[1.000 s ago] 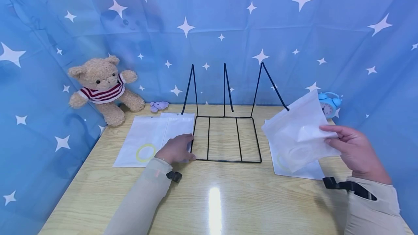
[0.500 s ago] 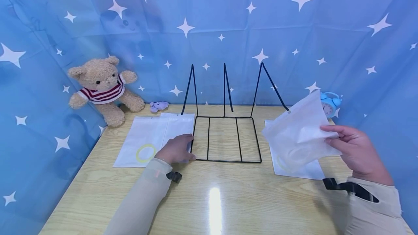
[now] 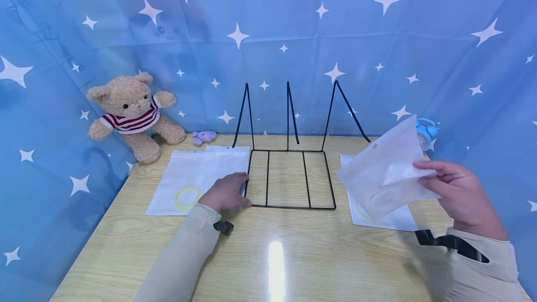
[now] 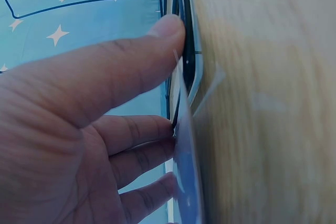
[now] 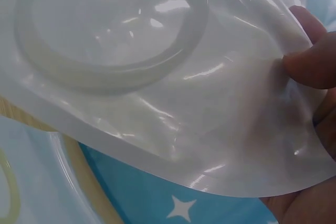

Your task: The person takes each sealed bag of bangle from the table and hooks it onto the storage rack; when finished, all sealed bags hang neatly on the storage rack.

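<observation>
A black wire rack (image 3: pixel 309 178) with three upright slanting hooks stands on the wooden table. My left hand (image 3: pixel 224 192) touches its front left corner, thumb at the front wire and fingers at the side wire. In the right wrist view my right hand (image 5: pixel 315 66) pinches the edge of a translucent white plastic bag (image 5: pixel 220 119) with a pale ring (image 5: pixel 105 80) showing through. The bag hangs tilted, its punched hole (image 3: pixel 375 146) just beside the right hook's tip (image 3: pixel 368 140). Under it lies another white bag (image 3: pixel 400 220). Two more bags, one with a yellow ring (image 3: pixel 188 197), lie left.
A teddy bear (image 3: pixel 130 106) in a striped top sits at the back left, with a small purple toy (image 3: pixel 204 137) beside it. Behind the held bag stands a blue alarm clock (image 3: pixel 427 130), partly hidden. A blue star curtain (image 3: pixel 268 13) hangs behind the table.
The held bag has shifted slightly to the right, so its punched corner now stands apart from the right hook's tip. My left hand and the rack stay put.
</observation>
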`<state>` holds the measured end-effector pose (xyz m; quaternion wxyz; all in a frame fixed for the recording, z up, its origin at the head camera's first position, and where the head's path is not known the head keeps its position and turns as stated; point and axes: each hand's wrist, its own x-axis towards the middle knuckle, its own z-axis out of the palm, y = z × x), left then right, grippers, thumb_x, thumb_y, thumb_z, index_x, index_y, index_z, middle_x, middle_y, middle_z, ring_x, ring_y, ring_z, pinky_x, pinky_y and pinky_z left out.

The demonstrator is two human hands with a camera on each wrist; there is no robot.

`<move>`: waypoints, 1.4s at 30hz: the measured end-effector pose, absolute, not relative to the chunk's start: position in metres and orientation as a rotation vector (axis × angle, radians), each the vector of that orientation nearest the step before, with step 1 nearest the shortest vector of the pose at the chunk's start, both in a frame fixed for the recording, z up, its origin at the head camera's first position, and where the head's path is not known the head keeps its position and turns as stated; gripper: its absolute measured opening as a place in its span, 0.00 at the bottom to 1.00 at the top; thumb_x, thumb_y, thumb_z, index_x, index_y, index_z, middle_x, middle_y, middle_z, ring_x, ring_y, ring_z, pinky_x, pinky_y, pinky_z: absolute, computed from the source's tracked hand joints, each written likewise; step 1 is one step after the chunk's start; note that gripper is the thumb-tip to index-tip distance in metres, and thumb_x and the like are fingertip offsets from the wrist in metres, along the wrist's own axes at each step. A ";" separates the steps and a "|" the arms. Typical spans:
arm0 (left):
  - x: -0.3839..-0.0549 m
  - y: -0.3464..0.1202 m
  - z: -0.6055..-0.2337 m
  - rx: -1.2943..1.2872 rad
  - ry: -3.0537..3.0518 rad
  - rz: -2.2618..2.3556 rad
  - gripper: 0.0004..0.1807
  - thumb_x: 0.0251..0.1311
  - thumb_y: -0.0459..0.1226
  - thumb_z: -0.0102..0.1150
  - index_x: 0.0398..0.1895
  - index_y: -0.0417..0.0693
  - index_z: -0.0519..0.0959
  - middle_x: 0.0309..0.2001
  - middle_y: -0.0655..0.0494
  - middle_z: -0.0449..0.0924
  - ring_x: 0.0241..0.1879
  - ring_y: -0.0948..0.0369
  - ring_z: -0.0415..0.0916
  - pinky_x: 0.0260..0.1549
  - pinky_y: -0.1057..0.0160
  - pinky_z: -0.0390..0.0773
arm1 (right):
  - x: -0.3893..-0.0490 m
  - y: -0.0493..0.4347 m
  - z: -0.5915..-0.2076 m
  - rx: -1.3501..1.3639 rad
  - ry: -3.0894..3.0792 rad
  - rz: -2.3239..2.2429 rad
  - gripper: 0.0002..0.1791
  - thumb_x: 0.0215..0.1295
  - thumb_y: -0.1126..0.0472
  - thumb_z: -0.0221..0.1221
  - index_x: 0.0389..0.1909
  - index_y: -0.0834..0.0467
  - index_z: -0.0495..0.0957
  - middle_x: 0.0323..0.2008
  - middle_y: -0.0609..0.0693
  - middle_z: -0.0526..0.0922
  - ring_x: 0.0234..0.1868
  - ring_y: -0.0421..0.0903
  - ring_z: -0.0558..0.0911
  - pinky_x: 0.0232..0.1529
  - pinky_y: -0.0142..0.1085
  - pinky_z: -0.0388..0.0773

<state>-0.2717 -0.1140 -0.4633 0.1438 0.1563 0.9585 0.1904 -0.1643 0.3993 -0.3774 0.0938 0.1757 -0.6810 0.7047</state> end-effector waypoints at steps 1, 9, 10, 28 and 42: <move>-0.272 -0.114 -0.463 0.453 2.764 0.548 0.48 0.60 0.48 0.77 0.80 0.44 0.66 0.81 0.49 0.63 0.80 0.46 0.59 0.76 0.34 0.59 | -0.164 0.399 -0.377 0.528 -2.009 2.099 0.27 0.67 0.89 0.48 0.61 0.69 0.82 0.48 0.50 0.92 0.46 0.40 0.90 0.44 0.28 0.86; -0.272 -0.115 -0.465 0.461 2.769 0.542 0.48 0.60 0.48 0.77 0.80 0.44 0.66 0.81 0.48 0.63 0.80 0.45 0.60 0.76 0.34 0.60 | -0.164 0.396 -0.375 0.537 -1.975 2.130 0.27 0.67 0.90 0.48 0.60 0.70 0.82 0.48 0.52 0.92 0.46 0.41 0.90 0.44 0.29 0.87; -0.272 -0.115 -0.464 0.462 2.769 0.543 0.48 0.60 0.48 0.77 0.80 0.44 0.66 0.81 0.48 0.63 0.80 0.45 0.60 0.76 0.34 0.60 | -0.163 0.395 -0.375 0.537 -1.973 2.132 0.27 0.67 0.90 0.48 0.60 0.70 0.82 0.48 0.52 0.92 0.46 0.41 0.90 0.44 0.29 0.87; -0.272 -0.114 -0.465 0.465 2.780 0.544 0.47 0.59 0.48 0.78 0.79 0.43 0.67 0.80 0.48 0.64 0.79 0.45 0.61 0.75 0.35 0.61 | -0.161 0.393 -0.372 0.490 -2.032 2.106 0.26 0.68 0.88 0.50 0.62 0.68 0.81 0.48 0.50 0.92 0.46 0.40 0.90 0.45 0.28 0.86; -0.272 -0.114 -0.463 0.472 2.772 0.546 0.47 0.61 0.49 0.77 0.80 0.43 0.66 0.81 0.49 0.63 0.79 0.45 0.61 0.76 0.36 0.61 | -0.161 0.392 -0.373 0.507 -2.042 2.093 0.27 0.68 0.88 0.50 0.63 0.69 0.81 0.49 0.50 0.92 0.45 0.40 0.90 0.45 0.28 0.86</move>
